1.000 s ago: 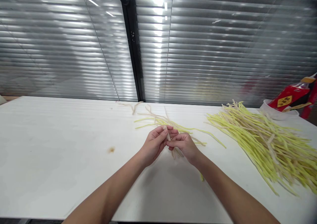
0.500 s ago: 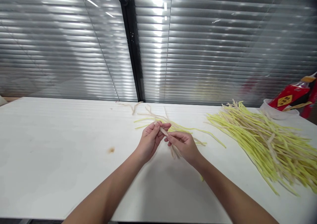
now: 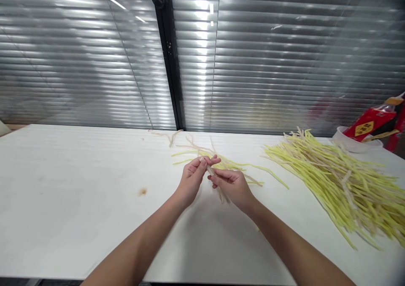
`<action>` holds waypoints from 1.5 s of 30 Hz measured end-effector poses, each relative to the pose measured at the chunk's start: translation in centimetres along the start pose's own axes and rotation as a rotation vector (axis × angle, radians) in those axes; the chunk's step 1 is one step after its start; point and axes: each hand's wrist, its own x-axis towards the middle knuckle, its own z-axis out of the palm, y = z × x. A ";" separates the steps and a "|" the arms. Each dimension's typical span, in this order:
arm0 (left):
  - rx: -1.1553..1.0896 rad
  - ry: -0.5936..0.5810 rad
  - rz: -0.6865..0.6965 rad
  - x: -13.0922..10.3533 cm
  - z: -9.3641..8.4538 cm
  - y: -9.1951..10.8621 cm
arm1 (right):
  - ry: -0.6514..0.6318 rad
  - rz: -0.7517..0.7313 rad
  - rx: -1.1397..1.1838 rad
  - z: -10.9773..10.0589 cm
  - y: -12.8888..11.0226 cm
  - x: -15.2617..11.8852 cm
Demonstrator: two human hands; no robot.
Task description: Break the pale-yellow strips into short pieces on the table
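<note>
A small bundle of beige pipe cleaners [image 3: 210, 169] runs between my two hands above the white table. My left hand [image 3: 191, 177] pinches its upper end between thumb and index finger, with the other fingers curled behind. Lower down, the fingers of my right hand [image 3: 232, 185] close on the same bundle, and its loose ends splay out below them. Behind my hands lie loose yellow pipe cleaners [image 3: 267, 168] and beige ones, partly covered by my fingers.
A large heap of yellow and beige pipe cleaners [image 3: 335, 180] lies on the right of the white table [image 3: 79, 193]. A clear bowl [image 3: 351, 144] with a red bottle [image 3: 368, 121] stands at the back right. Window blinds [image 3: 259, 58] rise behind the table.
The bundle is held a little more steeply. My left hand has shifted slightly right, and the right-hand fingers have moved slightly left along the bundle.
</note>
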 end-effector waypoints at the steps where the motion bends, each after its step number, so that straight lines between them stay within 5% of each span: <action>1: 0.016 -0.014 0.005 0.0 0.0 0.0 | -0.020 -0.003 -0.014 0.0 -0.1 0.0; 6: 0.039 -0.030 0.009 -0.1 0.1 -0.2 | -0.005 -0.033 -0.134 -0.3 -0.4 -0.1; 17: 0.022 -0.029 -0.030 0.3 -0.2 -0.4 | 0.090 -0.358 -0.606 -0.9 -0.3 -0.1; 24: -0.019 0.222 -0.089 1.0 -0.9 -0.2 | 0.070 -0.051 -1.096 -1.8 -0.8 -0.4; 29: -0.072 0.314 -0.266 0.9 -0.8 -0.2 | -0.017 -0.011 -1.263 -1.6 -0.3 -0.7; 34: -0.108 0.304 -0.341 0.8 -0.6 -0.3 | 0.005 -0.047 -1.172 -1.8 0.0 -0.4; 39: -0.205 0.315 -0.447 1.2 -1.0 -0.9 | 0.086 -0.078 -0.719 -1.6 -0.5 0.2; 42: -0.276 0.214 -0.519 0.8 -0.8 -1.6 | 0.119 -0.077 -0.448 -1.0 -0.3 0.3; 45: -0.328 0.053 -0.569 -0.2 -0.1 -2.2 | 0.191 -0.102 -0.446 -0.3 0.5 0.2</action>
